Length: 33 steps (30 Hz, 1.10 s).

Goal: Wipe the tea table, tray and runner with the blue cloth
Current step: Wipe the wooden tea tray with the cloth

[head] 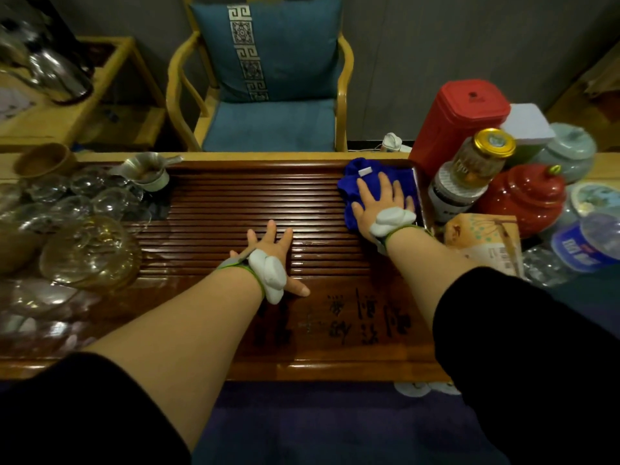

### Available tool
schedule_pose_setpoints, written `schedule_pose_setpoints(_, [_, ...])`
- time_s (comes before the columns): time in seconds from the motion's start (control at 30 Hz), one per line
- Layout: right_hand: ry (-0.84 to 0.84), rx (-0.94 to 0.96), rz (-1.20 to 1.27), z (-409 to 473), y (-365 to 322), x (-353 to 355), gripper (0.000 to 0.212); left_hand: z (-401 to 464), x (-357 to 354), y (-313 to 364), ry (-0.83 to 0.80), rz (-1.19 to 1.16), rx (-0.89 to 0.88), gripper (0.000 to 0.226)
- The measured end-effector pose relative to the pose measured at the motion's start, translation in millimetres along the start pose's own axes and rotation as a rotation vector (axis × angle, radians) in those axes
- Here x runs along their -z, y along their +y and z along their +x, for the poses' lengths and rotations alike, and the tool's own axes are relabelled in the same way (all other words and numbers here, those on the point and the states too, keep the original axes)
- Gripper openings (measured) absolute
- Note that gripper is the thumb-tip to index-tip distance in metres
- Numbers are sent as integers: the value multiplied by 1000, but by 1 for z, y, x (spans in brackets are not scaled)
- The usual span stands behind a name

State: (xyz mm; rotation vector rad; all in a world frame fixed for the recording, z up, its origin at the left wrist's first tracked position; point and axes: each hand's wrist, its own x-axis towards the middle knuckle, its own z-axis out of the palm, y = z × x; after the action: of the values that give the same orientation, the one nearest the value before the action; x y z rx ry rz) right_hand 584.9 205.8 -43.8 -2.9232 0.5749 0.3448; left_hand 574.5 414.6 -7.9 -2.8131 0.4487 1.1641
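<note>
Our right hand (380,204) presses flat, fingers spread, on the blue cloth (375,186) at the far right corner of the slatted wooden tray (251,203). Our left hand (268,253) rests spread on the tray's slats, holding nothing.

Two hands, the left hand (268,250) and the right hand (379,203), lie on one slatted wooden tea tray (255,209), with one blue cloth (365,176) under the right; two red containers stand at the right, a tall tin (459,119) and a round jar (523,196), beside one gold-lidded glass jar (479,159); one blue-cushioned chair (268,95) faces the table; the clustered glass cups (84,196) at left blur beyond a sure count
</note>
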Motion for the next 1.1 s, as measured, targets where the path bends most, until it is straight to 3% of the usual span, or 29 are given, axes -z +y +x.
schedule_pose_setpoints(0.2, [-40, 182, -41, -12, 26, -3, 60, -6, 1, 2, 15, -1, -8, 121])
schedule_pose_setpoints(0.43, [-19, 13, -7, 0, 12, -3, 61, 4, -5, -5, 27, -1, -15, 125])
schedule_pose_setpoints(0.77, [-44, 325, 39, -50, 0, -24, 55, 3, -8, -7, 71, -46, -15, 125])
schedule_pose_setpoints(0.97, [-87, 116, 217, -31, 10, 3, 56, -8, -34, -31, 256, -98, -101, 113])
schedule_pose_setpoints(1.1, [-34, 95, 134, -40, -13, -7, 61, -15, -51, -65, 334, -24, -22, 107])
